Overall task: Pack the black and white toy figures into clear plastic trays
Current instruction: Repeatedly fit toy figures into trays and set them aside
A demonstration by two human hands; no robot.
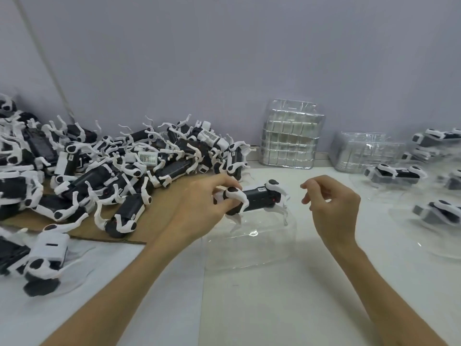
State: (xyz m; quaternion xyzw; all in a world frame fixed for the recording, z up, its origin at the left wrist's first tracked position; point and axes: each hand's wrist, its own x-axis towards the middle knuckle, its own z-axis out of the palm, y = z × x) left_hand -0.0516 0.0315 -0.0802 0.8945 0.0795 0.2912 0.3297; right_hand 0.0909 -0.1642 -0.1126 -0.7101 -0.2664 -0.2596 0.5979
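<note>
Head view, from the left: a big pile of toy figures [112, 171] lies tangled on a sheet of brown cardboard [154, 221], bodies on their sides and backs with thin white legs sticking up. Nearer me at the left edge, another figure [47, 258] sits in a clear tray of its own on the white tabletop [274, 308]. My left hand [197, 208] reaches in from below and grips one toy figure [257, 198] by its left end, thumb underneath and fingers [224, 182] curled over the top. It is a four-legged, dog-like thing. It has a long black boxy body with a small white label on its back, and bent white legs that hang from white shoulders. Each shoulder has a round black cap. It is upright, legs pointing down, right over a clear plastic tray [249, 245] in the middle of the tabletop. I cannot tell whether the feet are seated in it. My right hand [334, 211] is just beside the figure's right end and apart from it. Its fingers are loosely bent, thumb and forefinger parted, holding nothing. Behind it, against the wall, stand a tall stack of empty trays [290, 136] and a lower stack [366, 153]. At the far right several packed figures [394, 174] rest in their trays.
</note>
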